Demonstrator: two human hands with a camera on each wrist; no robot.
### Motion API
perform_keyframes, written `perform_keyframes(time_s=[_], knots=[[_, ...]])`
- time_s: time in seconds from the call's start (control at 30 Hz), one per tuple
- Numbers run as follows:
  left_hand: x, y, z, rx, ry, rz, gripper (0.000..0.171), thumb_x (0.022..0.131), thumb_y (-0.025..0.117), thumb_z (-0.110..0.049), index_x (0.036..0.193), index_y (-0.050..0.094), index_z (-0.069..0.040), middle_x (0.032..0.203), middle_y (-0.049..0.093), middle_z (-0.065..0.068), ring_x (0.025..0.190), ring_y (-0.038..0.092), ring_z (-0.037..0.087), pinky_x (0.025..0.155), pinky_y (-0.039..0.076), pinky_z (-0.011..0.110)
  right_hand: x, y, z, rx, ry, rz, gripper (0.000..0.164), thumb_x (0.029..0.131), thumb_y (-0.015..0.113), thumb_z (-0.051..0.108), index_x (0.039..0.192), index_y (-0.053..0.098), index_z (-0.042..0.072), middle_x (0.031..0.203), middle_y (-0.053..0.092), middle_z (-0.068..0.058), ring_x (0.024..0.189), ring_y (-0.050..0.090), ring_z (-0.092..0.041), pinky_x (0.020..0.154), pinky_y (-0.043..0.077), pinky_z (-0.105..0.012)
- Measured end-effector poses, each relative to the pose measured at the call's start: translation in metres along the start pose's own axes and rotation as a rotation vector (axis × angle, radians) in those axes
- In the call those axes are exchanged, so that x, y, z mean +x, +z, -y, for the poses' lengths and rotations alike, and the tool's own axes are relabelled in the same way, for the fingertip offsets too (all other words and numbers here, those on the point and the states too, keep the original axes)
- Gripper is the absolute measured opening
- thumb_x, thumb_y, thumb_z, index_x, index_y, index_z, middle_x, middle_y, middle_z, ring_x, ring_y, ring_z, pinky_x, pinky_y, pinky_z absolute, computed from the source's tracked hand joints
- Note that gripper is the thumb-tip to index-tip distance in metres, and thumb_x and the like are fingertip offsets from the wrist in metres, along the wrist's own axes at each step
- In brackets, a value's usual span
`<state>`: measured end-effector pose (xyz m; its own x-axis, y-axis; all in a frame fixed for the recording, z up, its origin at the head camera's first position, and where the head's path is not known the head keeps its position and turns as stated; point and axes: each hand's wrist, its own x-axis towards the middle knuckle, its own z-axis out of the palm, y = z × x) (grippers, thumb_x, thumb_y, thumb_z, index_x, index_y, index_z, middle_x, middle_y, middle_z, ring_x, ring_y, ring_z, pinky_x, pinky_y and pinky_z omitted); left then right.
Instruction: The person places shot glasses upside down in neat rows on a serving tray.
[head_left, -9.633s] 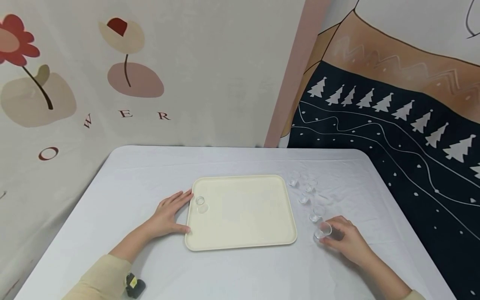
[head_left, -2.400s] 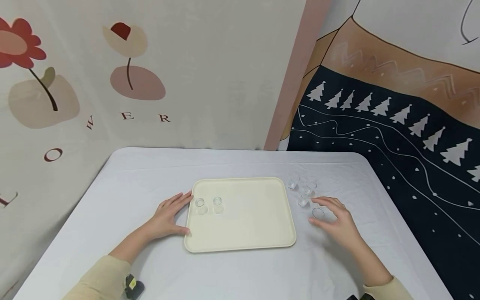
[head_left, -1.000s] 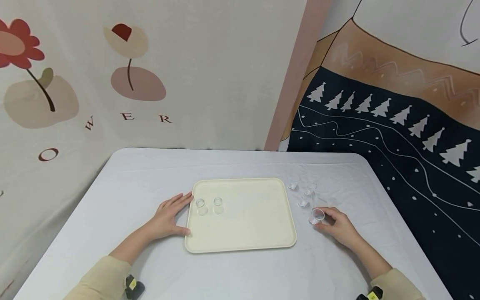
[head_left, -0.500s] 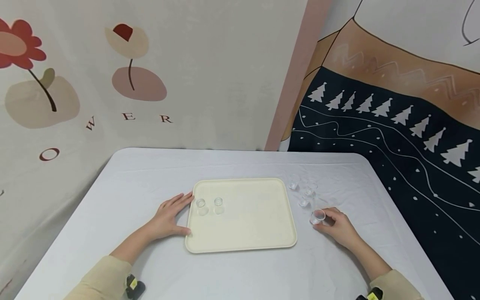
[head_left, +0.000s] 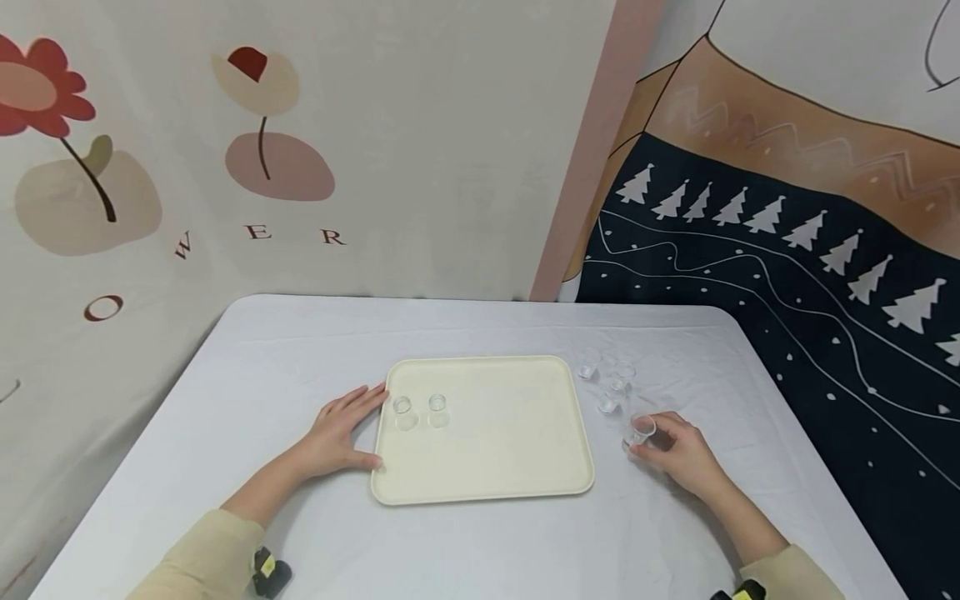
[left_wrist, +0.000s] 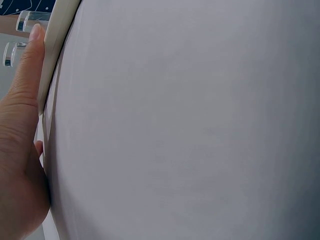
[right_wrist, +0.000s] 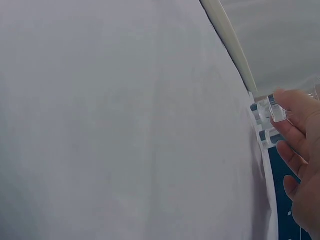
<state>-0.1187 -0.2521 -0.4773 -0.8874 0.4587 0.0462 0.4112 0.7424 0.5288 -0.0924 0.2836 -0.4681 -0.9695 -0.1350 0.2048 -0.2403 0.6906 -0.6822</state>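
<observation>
- Right of centre in the head view, your right hand [head_left: 682, 454] has its grip closed to a small gap, thumb and fingers pinching a clear shot glass [head_left: 638, 432]; you can't tell whether its base touches the surface [head_left: 480, 554].
- Your left hand [head_left: 337, 433], left of centre, keeps a wide grip: thumb and straight fingers spread, touching the left edge of the cream tray [head_left: 487, 458].
- That rectangular tray lies flat in the lower middle of the frame, on white cloth.
- On its left part, two shot glasses [head_left: 437, 406] sit side by side, apart.
- Three more glasses [head_left: 608, 402] cluster just beyond the tray's right edge, above your right hand in the frame.
- A flower-printed backdrop [head_left: 420, 167] fills the upper left.
</observation>
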Motion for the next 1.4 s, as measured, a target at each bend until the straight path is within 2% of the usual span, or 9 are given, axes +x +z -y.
perform_keyframes(time_s=[0.27,0.5,0.63,0.7,0.8,0.93,1.0,1.17,1.4], knots=[[0.0,0.002,0.001,-0.008,-0.007,0.002,0.11,0.064,0.079,-0.059,0.148,0.033,-0.004,0.155,0.025,0.012,0.14,0.016,0.039,0.105,0.009,0.062,0.001,0.001,0.013,0.035,-0.054,-0.026,0.029,0.073,0.083,0.01,0.098,0.07,0.007,0.103,0.067,-0.006,0.103,0.057,-0.028,0.084,0.047,-0.053],[0.0,0.003,0.003,-0.004,-0.004,0.0,0.11,0.064,0.079,-0.059,0.148,0.033,-0.005,0.156,0.025,0.011,0.14,0.016,0.039,0.105,0.01,0.062,0.003,0.003,0.023,0.074,-0.095,-0.055,0.027,0.072,0.083,0.006,0.096,0.07,0.009,0.098,0.066,-0.004,0.098,0.056,-0.011,0.082,0.045,-0.057],[0.0,0.002,0.003,-0.002,-0.008,0.0,0.11,0.064,0.079,-0.059,0.148,0.033,-0.005,0.155,0.026,0.012,0.14,0.016,0.039,0.105,0.01,0.062,0.004,0.004,0.03,0.082,-0.131,-0.062,0.03,0.072,0.082,0.004,0.099,0.07,0.01,0.096,0.064,-0.001,0.092,0.053,-0.01,0.081,0.043,-0.056],[0.001,0.003,0.002,-0.002,-0.011,0.0,0.11,0.064,0.079,-0.06,0.148,0.033,-0.005,0.155,0.026,0.012,0.14,0.016,0.039,0.105,0.01,0.061,0.005,0.004,0.033,0.083,-0.16,-0.066,0.033,0.072,0.082,0.003,0.102,0.07,0.01,0.096,0.063,0.0,0.09,0.053,-0.012,0.082,0.042,-0.053],[0.0,0.002,0.001,-0.003,-0.015,0.001,0.11,0.064,0.079,-0.059,0.148,0.033,-0.005,0.155,0.025,0.012,0.14,0.016,0.039,0.105,0.009,0.062,0.007,0.005,0.039,0.09,-0.209,-0.074,0.037,0.072,0.082,0.0,0.106,0.071,0.009,0.096,0.065,0.0,0.09,0.053,-0.013,0.083,0.043,-0.04],[0.0,0.002,0.0,-0.007,-0.013,-0.003,0.11,0.064,0.079,-0.059,0.148,0.033,-0.004,0.155,0.026,0.013,0.14,0.016,0.04,0.105,0.009,0.063,0.01,0.004,0.053,0.126,-0.297,-0.09,0.038,0.07,0.08,-0.009,0.105,0.07,0.002,0.096,0.067,-0.007,0.09,0.054,-0.018,0.084,0.04,-0.02],[0.0,0.002,0.0,-0.011,-0.006,-0.012,0.11,0.064,0.079,-0.059,0.148,0.034,-0.004,0.155,0.026,0.013,0.139,0.016,0.04,0.105,0.009,0.063,0.01,0.003,0.065,0.143,-0.335,-0.096,0.037,0.069,0.078,-0.012,0.103,0.07,-0.003,0.096,0.067,-0.012,0.091,0.055,-0.02,0.085,0.038,-0.014],[-0.001,0.003,0.001,-0.018,0.017,-0.035,0.11,0.063,0.08,-0.058,0.147,0.035,-0.004,0.154,0.027,0.014,0.138,0.018,0.041,0.104,0.01,0.063,0.011,-0.002,0.09,0.158,-0.38,-0.097,0.034,0.068,0.078,-0.015,0.1,0.069,-0.006,0.096,0.066,-0.015,0.095,0.056,-0.023,0.087,0.04,-0.013],[0.0,0.003,0.001,-0.028,0.011,-0.03,0.11,0.063,0.079,-0.059,0.148,0.035,-0.005,0.154,0.027,0.013,0.139,0.017,0.041,0.105,0.009,0.063,0.017,0.005,0.104,0.188,-0.382,-0.145,0.032,0.065,0.08,-0.014,0.094,0.07,-0.005,0.093,0.067,-0.015,0.09,0.056,-0.02,0.079,0.041,-0.014]])
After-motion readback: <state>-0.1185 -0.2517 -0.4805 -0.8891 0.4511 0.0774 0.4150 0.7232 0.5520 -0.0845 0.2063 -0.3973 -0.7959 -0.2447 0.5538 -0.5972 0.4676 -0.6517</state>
